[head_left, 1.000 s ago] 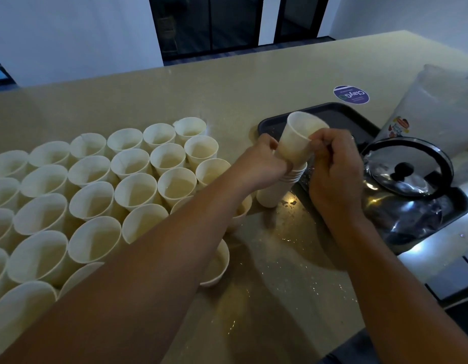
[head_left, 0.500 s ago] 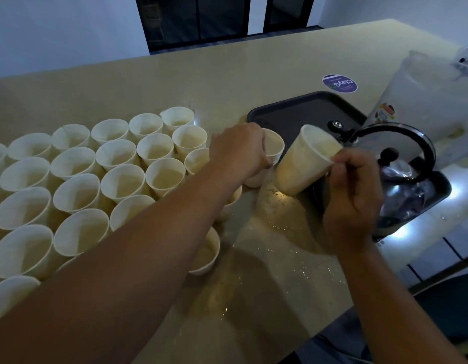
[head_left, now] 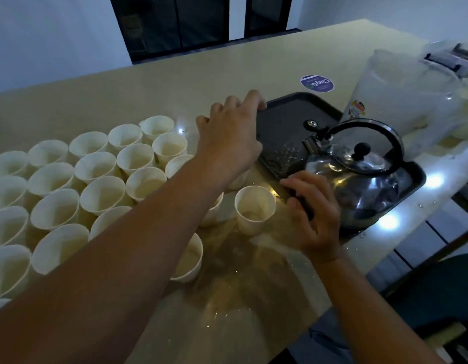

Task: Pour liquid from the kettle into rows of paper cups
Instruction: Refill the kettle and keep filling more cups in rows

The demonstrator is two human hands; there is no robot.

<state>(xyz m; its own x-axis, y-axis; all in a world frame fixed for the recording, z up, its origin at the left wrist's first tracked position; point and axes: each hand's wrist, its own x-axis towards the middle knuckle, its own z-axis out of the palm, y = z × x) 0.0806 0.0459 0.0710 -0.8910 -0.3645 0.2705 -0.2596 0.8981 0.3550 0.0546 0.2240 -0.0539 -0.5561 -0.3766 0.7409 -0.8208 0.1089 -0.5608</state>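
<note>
1. A person's left hand (head_left: pixel 229 139) reaches out over the beige counter (head_left: pixel 175 82), forearm stretched diagonally above the rows of paper cups (head_left: pixel 96 179), fingers spread and nearly straight, their tips at the far left corner of the black tray (head_left: pixel 288 119); the hand holds nothing.

2. The right hand (head_left: pixel 315 211) sits lower and closer, wrist bent, fingers curled over the near edge of the tray and gripping it, beside the base of the kettle (head_left: pixel 359 177).

3. The steel kettle stands upright on the tray's right half, lid on, black handle arched over it, spout pointing left toward a wet patch of tray.

4. A single paper cup (head_left: pixel 255 208) stands alone on the counter between the two hands, just left of the right hand and apart from the packed rows; it is upright, and whether it holds liquid cannot be told.

5. The rows fill the counter's left side, rims touching, partly hidden under the left forearm.

6. A tall translucent container (head_left: pixel 401 101) stands behind the kettle, and a round purple sticker (head_left: pixel 317 83) lies on the counter beyond the tray.
</note>
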